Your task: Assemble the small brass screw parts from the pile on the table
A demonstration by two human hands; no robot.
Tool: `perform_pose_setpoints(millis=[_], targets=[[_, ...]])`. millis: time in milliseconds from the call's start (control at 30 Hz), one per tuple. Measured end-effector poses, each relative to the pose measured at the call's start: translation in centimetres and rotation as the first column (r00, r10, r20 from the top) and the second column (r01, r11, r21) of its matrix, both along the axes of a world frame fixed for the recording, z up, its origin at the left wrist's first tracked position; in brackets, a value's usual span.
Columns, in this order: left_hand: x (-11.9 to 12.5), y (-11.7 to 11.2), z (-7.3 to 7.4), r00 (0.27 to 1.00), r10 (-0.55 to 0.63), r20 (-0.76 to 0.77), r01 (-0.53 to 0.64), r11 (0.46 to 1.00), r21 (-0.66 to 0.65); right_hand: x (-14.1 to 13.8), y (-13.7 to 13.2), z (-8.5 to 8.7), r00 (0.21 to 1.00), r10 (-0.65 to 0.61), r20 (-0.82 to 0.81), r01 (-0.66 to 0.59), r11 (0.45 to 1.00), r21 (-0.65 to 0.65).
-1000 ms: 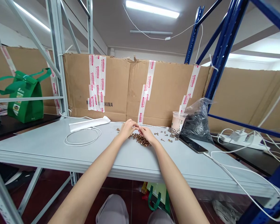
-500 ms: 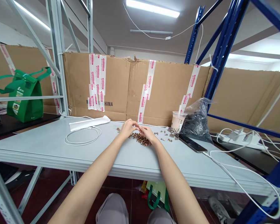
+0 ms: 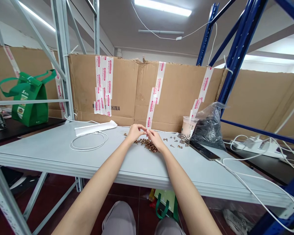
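Over a pile of small brass-coloured metal pieces (image 3: 150,145), my left hand (image 3: 135,132) and my right hand (image 3: 155,138) meet at the fingertips. Thumb and fingers of each are pinched together; whatever sits between them is too small to name. The pile lies on the grey tabletop (image 3: 98,163), partly hidden behind my hands. Just left of my left hand are a few more small brass pieces (image 3: 125,134). To the right of my right hand, small silvery metal pieces (image 3: 180,146) lie scattered.
Right of the scattered pieces stand a bubble-tea cup (image 3: 188,128), a plastic bag of dark pieces (image 3: 209,129) and a phone (image 3: 203,150) on a white cable. Left lie a coiled white cable (image 3: 88,149) and a folded white paper (image 3: 95,128). A cardboard wall (image 3: 124,88) closes the back.
The view has shifted slightly. Both hands stay above the pile with fingertips together; the fingers have moved only a little.
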State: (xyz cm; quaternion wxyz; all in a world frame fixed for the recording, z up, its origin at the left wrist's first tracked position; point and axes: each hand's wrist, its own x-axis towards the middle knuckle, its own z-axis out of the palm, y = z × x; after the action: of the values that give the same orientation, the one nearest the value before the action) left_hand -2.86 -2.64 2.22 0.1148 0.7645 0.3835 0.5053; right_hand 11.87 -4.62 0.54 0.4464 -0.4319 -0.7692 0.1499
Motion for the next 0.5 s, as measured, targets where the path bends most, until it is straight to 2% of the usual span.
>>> perform_pose_setpoints(millis=[100, 200, 300, 500], targets=[[0.09, -0.13, 0.08, 0.998, 0.053, -0.017, -0.053, 0.999, 0.001, 0.12, -0.01, 0.09, 0.997, -0.07, 0.028, 0.07, 0.998, 0.0], [0.18, -0.37, 0.17, 0.999, 0.053, -0.012, -0.053, 0.998, 0.019, 0.19, 0.18, 0.12, 0.997, -0.077, 0.026, 0.078, 0.997, -0.025], [0.18, -0.52, 0.23, 1.0, 0.026, -0.008, -0.025, 0.999, 0.03, 0.1, 0.42, 0.05, 0.999, -0.033, -0.03, 0.031, 0.996, -0.079], [0.06, -0.32, 0.24, 0.999, 0.032, 0.03, -0.033, 0.999, 0.029, -0.25, 0.21, 0.23, 0.965, 0.088, -0.247, -0.124, 0.983, -0.135]])
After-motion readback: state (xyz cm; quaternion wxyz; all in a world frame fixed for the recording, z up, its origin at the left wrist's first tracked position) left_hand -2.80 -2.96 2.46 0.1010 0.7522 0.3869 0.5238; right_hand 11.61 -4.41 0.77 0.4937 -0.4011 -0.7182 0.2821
